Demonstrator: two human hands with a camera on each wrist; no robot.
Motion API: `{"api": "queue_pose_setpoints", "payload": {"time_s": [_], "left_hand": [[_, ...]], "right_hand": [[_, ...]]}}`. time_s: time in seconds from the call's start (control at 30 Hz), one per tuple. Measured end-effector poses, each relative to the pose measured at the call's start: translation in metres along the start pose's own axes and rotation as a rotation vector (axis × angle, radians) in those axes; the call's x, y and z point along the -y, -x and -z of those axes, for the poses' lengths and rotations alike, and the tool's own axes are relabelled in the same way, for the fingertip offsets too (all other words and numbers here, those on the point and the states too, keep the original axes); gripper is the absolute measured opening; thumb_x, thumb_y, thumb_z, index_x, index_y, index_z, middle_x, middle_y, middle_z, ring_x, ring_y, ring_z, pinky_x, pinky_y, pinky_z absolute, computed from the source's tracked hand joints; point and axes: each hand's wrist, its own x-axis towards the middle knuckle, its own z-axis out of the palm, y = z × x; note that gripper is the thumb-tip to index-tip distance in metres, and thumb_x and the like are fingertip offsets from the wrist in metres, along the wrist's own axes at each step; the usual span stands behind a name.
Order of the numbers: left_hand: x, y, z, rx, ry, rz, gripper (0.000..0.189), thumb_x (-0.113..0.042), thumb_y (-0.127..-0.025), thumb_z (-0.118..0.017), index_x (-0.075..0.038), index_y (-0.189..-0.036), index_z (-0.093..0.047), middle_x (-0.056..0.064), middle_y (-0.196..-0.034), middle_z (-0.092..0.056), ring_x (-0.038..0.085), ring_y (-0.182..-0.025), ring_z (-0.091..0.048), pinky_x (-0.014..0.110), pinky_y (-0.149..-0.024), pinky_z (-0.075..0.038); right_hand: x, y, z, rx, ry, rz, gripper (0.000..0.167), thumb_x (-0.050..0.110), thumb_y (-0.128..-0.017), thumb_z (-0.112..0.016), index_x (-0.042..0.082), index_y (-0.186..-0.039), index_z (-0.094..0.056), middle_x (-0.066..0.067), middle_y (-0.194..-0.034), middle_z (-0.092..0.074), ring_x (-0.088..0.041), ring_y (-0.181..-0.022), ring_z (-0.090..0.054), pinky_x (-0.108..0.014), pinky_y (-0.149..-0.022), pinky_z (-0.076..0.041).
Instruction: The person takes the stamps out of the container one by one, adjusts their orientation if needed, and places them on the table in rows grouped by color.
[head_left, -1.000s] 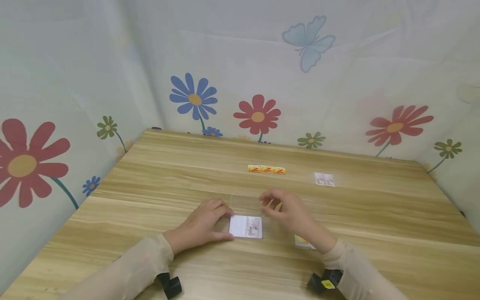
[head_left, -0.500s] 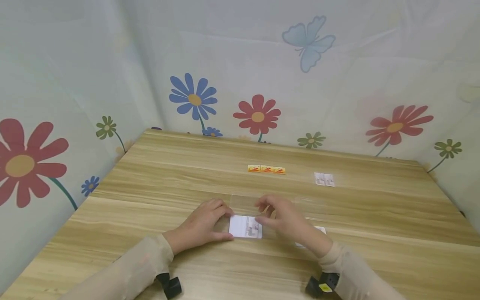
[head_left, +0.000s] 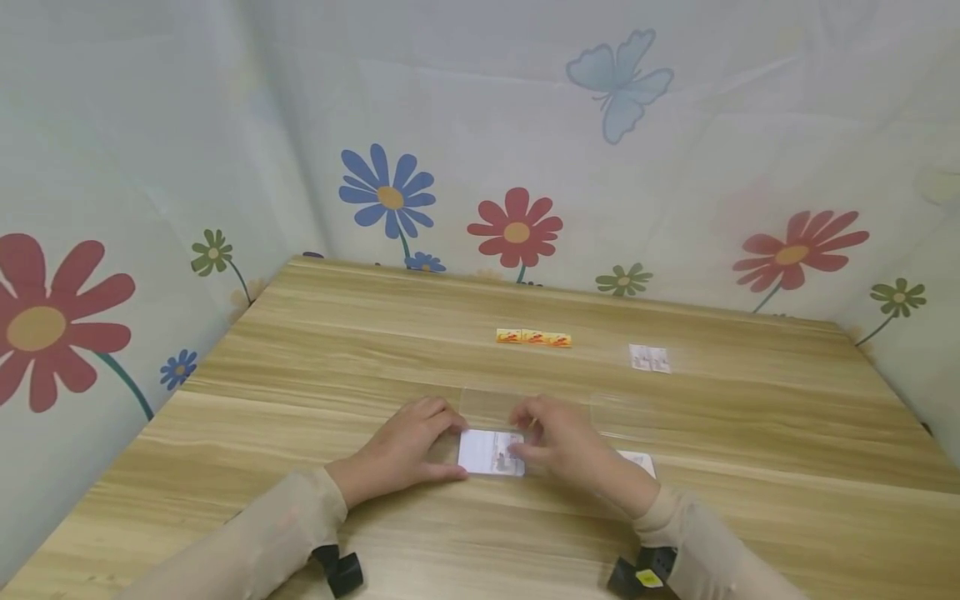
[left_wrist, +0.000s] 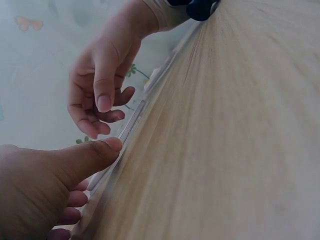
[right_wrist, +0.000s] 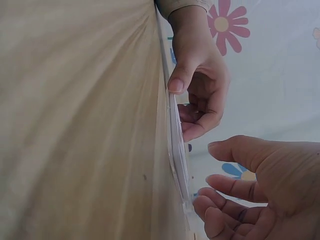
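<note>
As the right hand [head_left: 561, 440] nears, grip apart, both attend the card box [head_left: 477, 452]; the left hand [head_left: 403, 443] pinches it.

A long rectangular counter with a pale yellow-brown wood-grain top [head_left: 360, 333], darker streaks running lengthwise, carries everything. Near its front lies an open, shallow clear plastic case [head_left: 487, 406], its near half bearing a flat stack of white cards [head_left: 476, 452] with a greyish printed picture at the right end. Farther right lies a second clear plastic panel [head_left: 621, 415]; just nearer, a white round-cornered card [head_left: 639, 460] is partly hidden. Toward the back sit a row of three yellow-and-red printed rectangles [head_left: 534, 337] and, well apart to its right, two small white printed rectangles [head_left: 649, 359] side by side.
</note>
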Motion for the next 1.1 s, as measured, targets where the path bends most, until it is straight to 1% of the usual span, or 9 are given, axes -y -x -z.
{"api": "queue_pose_setpoints", "payload": {"time_s": [0.1, 0.43, 0.7, 0.9, 1.1], "left_hand": [[-0.0004, 0.0001, 0.0005, 0.002, 0.002, -0.001, 0.051, -0.047, -0.073, -0.078, -0.014, -0.109, -0.064, -0.003, -0.104, -0.060, 0.015, -0.101, -0.056, 0.037, -0.091, -0.049], [0.0003, 0.0003, -0.0001, -0.002, -0.002, -0.013, 0.051, -0.047, -0.073, -0.078, -0.014, -0.109, -0.063, -0.003, -0.104, -0.060, 0.015, -0.100, -0.056, 0.036, -0.090, -0.049], [0.0003, -0.0001, 0.0003, 0.000, -0.007, -0.006, 0.050, -0.047, -0.073, -0.078, -0.015, -0.108, -0.064, -0.004, -0.103, -0.060, 0.015, -0.100, -0.056, 0.036, -0.090, -0.049], [-0.0002, 0.0001, 0.0008, 0.003, -0.012, -0.005, 0.051, -0.047, -0.073, -0.078, -0.014, -0.108, -0.064, -0.003, -0.104, -0.060, 0.016, -0.100, -0.057, 0.037, -0.090, -0.049], [-0.0005, 0.0003, 0.0012, 0.005, -0.013, -0.005, 0.051, -0.047, -0.073, -0.078, -0.014, -0.109, -0.064, -0.002, -0.104, -0.060, 0.016, -0.101, -0.057, 0.037, -0.090, -0.049]], "right_hand": [[0.0007, 0.0005, -0.0012, -0.010, 0.015, 0.007, 0.025, 0.020, -0.080, -0.076, 0.007, -0.100, -0.066, -0.001, -0.086, -0.063, -0.008, -0.072, -0.052, -0.018, -0.063, -0.043], [0.0026, 0.0012, -0.0047, -0.012, 0.042, -0.023, 0.025, 0.020, -0.080, -0.076, 0.006, -0.098, -0.067, 0.002, -0.080, -0.058, -0.007, -0.069, -0.047, -0.018, -0.060, -0.039], [0.0046, 0.0015, -0.0066, -0.014, 0.053, -0.061, 0.025, 0.021, -0.079, -0.077, 0.007, -0.096, -0.067, 0.001, -0.086, -0.059, -0.010, -0.074, -0.048, -0.021, -0.064, -0.039], [0.0056, 0.0018, -0.0079, -0.025, 0.057, -0.046, 0.026, 0.018, -0.077, -0.079, 0.005, -0.096, -0.066, -0.002, -0.089, -0.060, -0.010, -0.074, -0.048, -0.020, -0.062, -0.040], [0.0064, 0.0022, -0.0091, -0.025, 0.063, -0.054, 0.026, 0.017, -0.076, -0.079, 0.006, -0.095, -0.066, -0.002, -0.090, -0.059, -0.010, -0.073, -0.048, -0.020, -0.061, -0.040]]}}
